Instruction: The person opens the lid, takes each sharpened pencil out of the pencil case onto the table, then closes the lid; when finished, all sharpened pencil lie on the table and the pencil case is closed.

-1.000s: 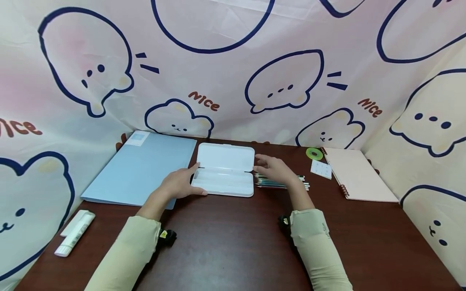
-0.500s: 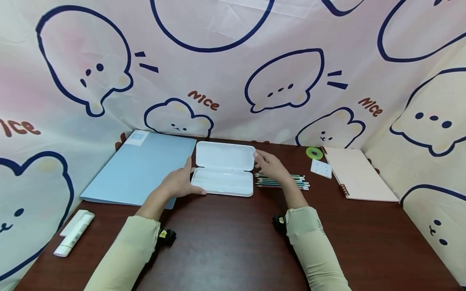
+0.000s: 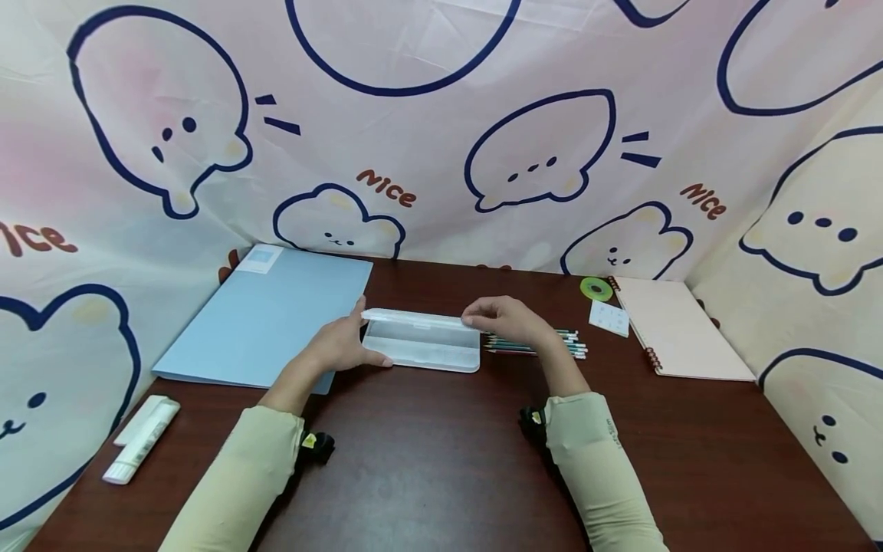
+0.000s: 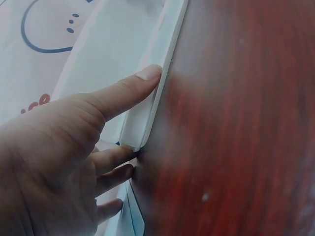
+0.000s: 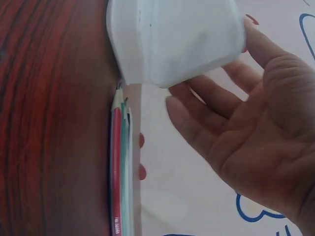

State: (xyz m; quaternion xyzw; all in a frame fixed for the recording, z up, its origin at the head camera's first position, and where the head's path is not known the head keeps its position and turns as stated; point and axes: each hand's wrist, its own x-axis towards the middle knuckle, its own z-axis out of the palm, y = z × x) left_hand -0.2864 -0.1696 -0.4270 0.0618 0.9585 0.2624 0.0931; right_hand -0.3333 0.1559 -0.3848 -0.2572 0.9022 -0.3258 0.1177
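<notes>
The lid of the white pencil case (image 3: 422, 341), mid-table toward the far edge, is held half-lowered by the right hand (image 3: 507, 320); the base is steadied by the left hand (image 3: 338, 346). Left fingertips (image 4: 147, 73) could be pinched at the rim.

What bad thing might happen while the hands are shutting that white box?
1. The left hand has its thumb lying along the edge of the white plastic pencil case, right under the lid that the right hand is folding down. It might get pinched.
2. The coloured pencils lie on the dark wooden table beside the case, and nothing shows inside it. It might close with them left outside.
</notes>
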